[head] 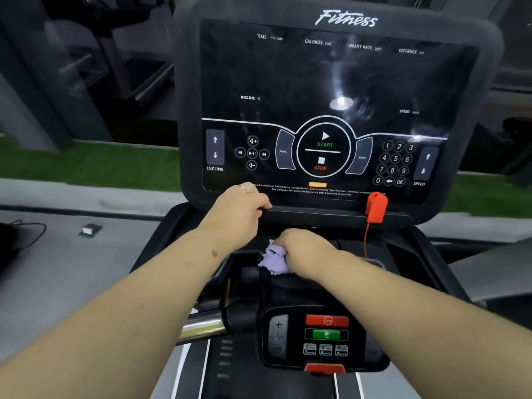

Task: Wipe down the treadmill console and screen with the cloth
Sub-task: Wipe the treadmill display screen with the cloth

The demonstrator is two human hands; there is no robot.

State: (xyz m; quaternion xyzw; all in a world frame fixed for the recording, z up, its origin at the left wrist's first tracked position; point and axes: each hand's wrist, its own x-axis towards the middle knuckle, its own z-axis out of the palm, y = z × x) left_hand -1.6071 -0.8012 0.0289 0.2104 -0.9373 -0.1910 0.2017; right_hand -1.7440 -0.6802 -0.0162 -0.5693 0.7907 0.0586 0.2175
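Though gripped tight, cloth [273, 260] lilac, crumpled, fuzzy.

The left hand [240, 208] rests on the ledge [316, 212] below the dark screen [316, 82], fingers curled over its edge, a ring on one finger. Below and to its right, the right hand [305, 251] grips a crumpled lilac cloth [272, 259], pressing it onto the black console tray [403, 254]. A red safety clip [376, 206] hangs right of both hands. A lower control panel [325, 338] lies nearer the person, beneath the right forearm.
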